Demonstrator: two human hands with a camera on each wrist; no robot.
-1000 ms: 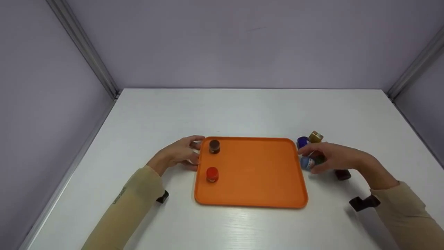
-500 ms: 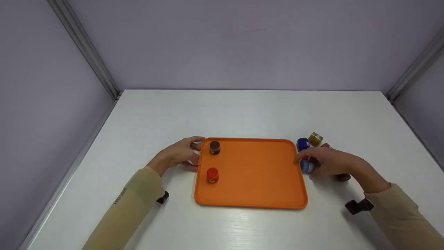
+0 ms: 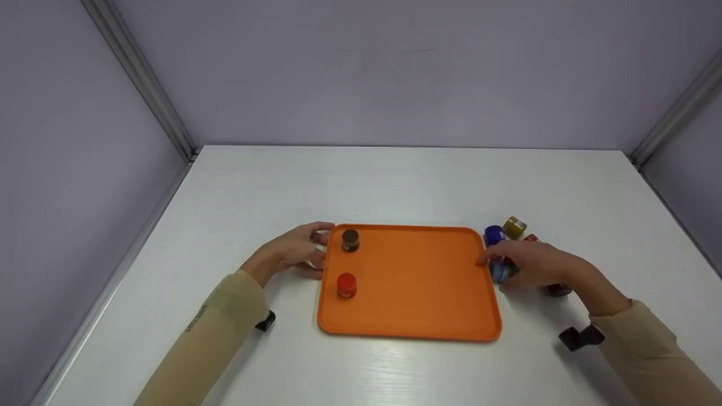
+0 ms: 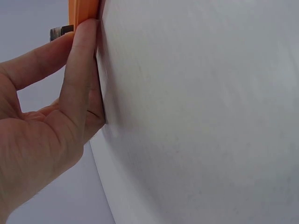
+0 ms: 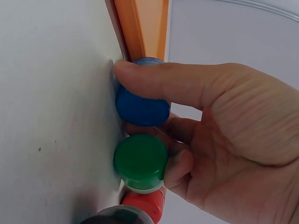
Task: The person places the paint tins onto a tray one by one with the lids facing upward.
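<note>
My right hand (image 5: 224,140) pinches the light, slick-looking blue jar (image 5: 140,105) mid-frame by its sides; left hand (image 3: 293,251) rests flat, fingers loose, against the tray (image 3: 412,282).

My left hand (image 3: 293,249) lies low, fingers (image 4: 81,65) straight and relaxed. My right hand (image 3: 536,262) is palm down, thumb (image 5: 168,84) and fingers curled in a pinch, wrist raised behind.
</note>
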